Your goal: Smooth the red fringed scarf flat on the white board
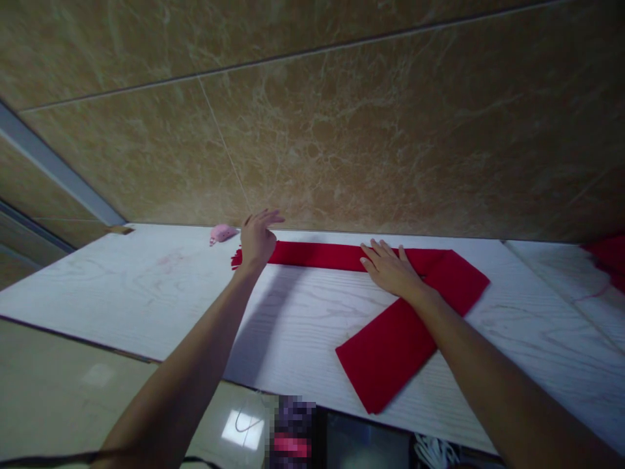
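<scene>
The left hand point(258, 240) is positioned over the left part of the red cloth point(317, 255), near its frayed end; contact between palm and cloth cannot be confirmed. Its fingers point(263, 218) are spread wide and slightly curled, holding nothing. The right hand point(390, 268) lies flat on the cloth near the bend, with fingers point(378, 249) spread wide and not gripping. The cloth lies on a white wood-grain board point(146, 286) as a folded strip: one band runs along the far edge of the board, then turns at an angle toward the person, forming a V shape. A pink object point(222, 233) sits just beyond the frayed end, against a marble-pattern tile wall point(342, 117). A second red cloth point(605, 255) lies at the far right, partly out of view.
</scene>
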The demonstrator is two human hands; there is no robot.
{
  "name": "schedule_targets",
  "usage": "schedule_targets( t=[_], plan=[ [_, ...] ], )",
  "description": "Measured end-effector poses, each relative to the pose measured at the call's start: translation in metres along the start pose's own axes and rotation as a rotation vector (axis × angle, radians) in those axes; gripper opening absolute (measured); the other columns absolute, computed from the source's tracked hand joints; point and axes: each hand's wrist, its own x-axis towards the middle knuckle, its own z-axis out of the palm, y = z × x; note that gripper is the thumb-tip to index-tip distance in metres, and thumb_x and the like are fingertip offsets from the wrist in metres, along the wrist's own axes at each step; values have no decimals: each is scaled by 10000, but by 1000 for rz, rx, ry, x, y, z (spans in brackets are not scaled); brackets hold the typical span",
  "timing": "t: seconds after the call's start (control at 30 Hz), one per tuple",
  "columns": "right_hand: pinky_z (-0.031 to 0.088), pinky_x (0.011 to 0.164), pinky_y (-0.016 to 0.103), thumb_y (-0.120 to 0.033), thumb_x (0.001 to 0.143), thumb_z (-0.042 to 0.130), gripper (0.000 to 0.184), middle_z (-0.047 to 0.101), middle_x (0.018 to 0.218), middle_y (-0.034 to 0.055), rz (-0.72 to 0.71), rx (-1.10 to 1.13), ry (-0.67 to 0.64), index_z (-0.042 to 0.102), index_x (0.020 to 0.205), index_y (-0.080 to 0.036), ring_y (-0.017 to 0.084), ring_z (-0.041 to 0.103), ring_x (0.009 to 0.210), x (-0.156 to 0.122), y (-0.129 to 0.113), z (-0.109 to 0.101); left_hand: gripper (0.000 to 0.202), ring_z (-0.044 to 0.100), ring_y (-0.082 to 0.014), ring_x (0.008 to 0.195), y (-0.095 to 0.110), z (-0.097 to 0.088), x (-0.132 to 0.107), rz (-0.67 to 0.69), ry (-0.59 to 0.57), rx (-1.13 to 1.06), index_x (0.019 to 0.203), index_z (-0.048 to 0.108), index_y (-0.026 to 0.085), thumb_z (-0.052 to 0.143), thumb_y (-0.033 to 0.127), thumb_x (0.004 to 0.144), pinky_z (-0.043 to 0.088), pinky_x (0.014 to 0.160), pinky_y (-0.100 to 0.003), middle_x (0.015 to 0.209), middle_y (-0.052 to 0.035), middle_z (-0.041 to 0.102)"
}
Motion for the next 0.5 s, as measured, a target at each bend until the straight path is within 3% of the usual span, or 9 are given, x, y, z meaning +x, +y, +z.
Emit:
schedule_targets(
  t=[0.1,0.2,0.27,0.37,0.43,0.5],
  plan=[
    [160,1343,699,-453,1155,273,656,265,1814,128,-3,-1,-13,378,1754,-208,341,223,1693,0,2,0,596,669,-195,1384,3,-12,13,-175,230,-121,1266,774,43,337,-77,878,432,1283,-354,1395,-64,780],
    [167,1337,711,-467,1151,284,655,284,1808,129,-22,1,14,400,1745,-215,352,241,1687,3,5,5,582,645,-195,1393,2,-11,15,-212,254,-173,1348,724,25,309,-32,942,467,1246,-353,1428,-50,759],
    [170,1337,711,-470,1150,293,654,289,1808,129,-22,-1,27,406,1742,-218,355,244,1686,4,7,9,583,616,-171,1447,8,4,9,-114,99,-201,1347,742,98,331,-4,947,452,1269,-347,1484,-37,734],
    [176,1337,710,-464,1148,290,652,298,1806,128,-23,-16,27,406,1742,-220,357,250,1684,5,9,12,527,523,-183,1559,27,38,-5,74,-291,-145,1416,725,178,399,97,1009,374,1335,-384,1600,-54,651],
    [192,1329,720,-468,1148,272,659,301,1804,130,-32,-32,25,404,1743,-217,364,264,1678,5,9,11,476,431,-254,1628,39,56,-12,140,-513,-13,1504,673,208,434,262,1095,296,1372,-503,1672,-76,575],
    [202,1324,727,-476,1148,251,669,293,1807,129,-35,-51,17,396,1746,-214,372,267,1676,4,8,9,514,348,-333,1668,45,64,-16,137,-661,123,1584,601,257,390,416,1144,209,1364,-670,1738,-73,488]
  ],
)
